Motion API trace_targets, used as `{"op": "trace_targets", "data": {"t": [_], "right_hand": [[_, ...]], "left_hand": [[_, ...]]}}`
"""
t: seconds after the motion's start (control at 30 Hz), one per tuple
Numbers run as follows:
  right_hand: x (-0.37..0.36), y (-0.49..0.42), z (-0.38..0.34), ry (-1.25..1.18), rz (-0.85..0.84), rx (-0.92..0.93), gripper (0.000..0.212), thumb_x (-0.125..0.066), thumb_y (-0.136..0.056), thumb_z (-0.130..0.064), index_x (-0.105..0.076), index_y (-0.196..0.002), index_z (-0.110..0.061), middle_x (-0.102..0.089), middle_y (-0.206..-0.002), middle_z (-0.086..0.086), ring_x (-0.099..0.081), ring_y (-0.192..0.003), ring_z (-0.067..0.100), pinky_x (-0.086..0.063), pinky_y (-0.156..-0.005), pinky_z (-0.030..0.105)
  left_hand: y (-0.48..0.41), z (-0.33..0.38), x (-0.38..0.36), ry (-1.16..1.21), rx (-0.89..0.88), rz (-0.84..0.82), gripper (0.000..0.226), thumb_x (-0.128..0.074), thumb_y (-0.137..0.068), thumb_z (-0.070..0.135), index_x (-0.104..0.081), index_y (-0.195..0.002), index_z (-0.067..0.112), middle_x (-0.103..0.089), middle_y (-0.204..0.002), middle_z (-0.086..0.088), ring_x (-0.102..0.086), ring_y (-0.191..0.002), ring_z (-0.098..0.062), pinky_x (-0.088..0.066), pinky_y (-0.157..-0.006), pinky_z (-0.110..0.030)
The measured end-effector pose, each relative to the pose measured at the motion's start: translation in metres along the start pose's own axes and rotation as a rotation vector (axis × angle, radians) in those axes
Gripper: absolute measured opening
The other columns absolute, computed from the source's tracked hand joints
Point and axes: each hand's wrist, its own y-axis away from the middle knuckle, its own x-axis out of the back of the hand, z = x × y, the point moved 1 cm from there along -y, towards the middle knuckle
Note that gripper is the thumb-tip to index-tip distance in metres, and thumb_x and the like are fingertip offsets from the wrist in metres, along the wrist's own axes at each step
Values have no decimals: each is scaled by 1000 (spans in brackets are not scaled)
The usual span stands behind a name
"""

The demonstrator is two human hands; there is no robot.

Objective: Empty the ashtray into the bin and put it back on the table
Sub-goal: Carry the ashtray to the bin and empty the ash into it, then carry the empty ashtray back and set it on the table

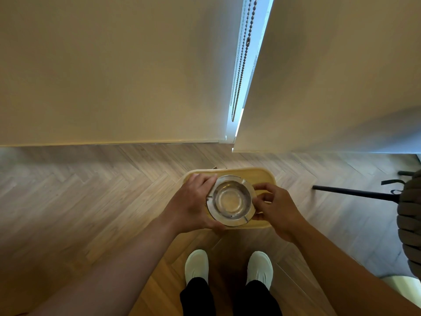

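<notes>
A round clear glass ashtray (230, 200) with notches in its rim is held upright and level, its bowl looking empty. My left hand (193, 204) grips its left edge. On its right edge rest the fingers of my right hand (274, 207). Directly beneath the ashtray is a light wooden, oval-cornered surface (255, 176), seen from above; whether it is the bin's lid or a small table I cannot tell. Whether the ashtray touches it is hidden by the hands.
Herringbone wood floor (91, 197) spreads all around. White blinds (114, 71) with a bead chain (241, 65) hang ahead. A black pole (355, 193) and a dark knitted seat (410, 215) lie at the right. My white shoes (197, 265) stand just behind the wooden surface.
</notes>
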Motion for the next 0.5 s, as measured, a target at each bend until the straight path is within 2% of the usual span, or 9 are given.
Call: {"op": "trace_targets", "data": {"t": [0.1,0.17,0.23,0.3,0.4,0.5], "right_hand": [[-2,3,-4,218,-35,214,41,-57,-95,-3,-56,-130,-23,-64,-83,10,-67,-70,18,-62,-65,30],[-3,6,-7,362,-34,364,44,-63,-92,-13,-53,-133,-25,-63,-85,-7,-65,-72,9,-57,-67,20],[-3,12,-10,422,-66,463,59,-76,-82,-27,-49,-135,-27,-59,-99,-22,-61,-85,-6,-50,-70,8],[-2,20,-13,460,-120,531,80,-85,-68,-38,-42,-136,-30,-55,-115,-23,-56,-99,-12,-46,-77,3],[-2,35,-22,521,-157,601,100,-85,-58,-53,-29,-139,-35,-48,-131,-15,-51,-114,-5,-42,-95,10],[-1,54,-37,533,-162,630,104,-82,-58,-58,-25,-142,-37,-47,-139,-9,-49,-127,7,-41,-107,23]], "left_hand": [[3,3,6,32,4,9,118,-79,-50,73,-41,-145,15,-49,-129,4,-40,-120,-14,-45,-101,-35],[5,6,12,51,-2,30,115,-80,-49,72,-44,-142,16,-51,-126,4,-40,-116,-13,-46,-99,-33],[6,10,19,60,-8,39,113,-81,-48,71,-45,-140,17,-52,-126,4,-41,-113,-12,-46,-97,-31],[9,16,28,64,-11,37,113,-81,-49,72,-45,-140,17,-52,-128,4,-43,-113,-12,-46,-96,-31],[15,27,43,75,-18,35,113,-80,-49,74,-44,-140,18,-52,-128,4,-44,-112,-13,-44,-96,-30],[23,43,61,86,-8,27,114,-77,-48,76,-44,-139,16,-52,-126,3,-43,-109,-12,-41,-95,-25]]}}
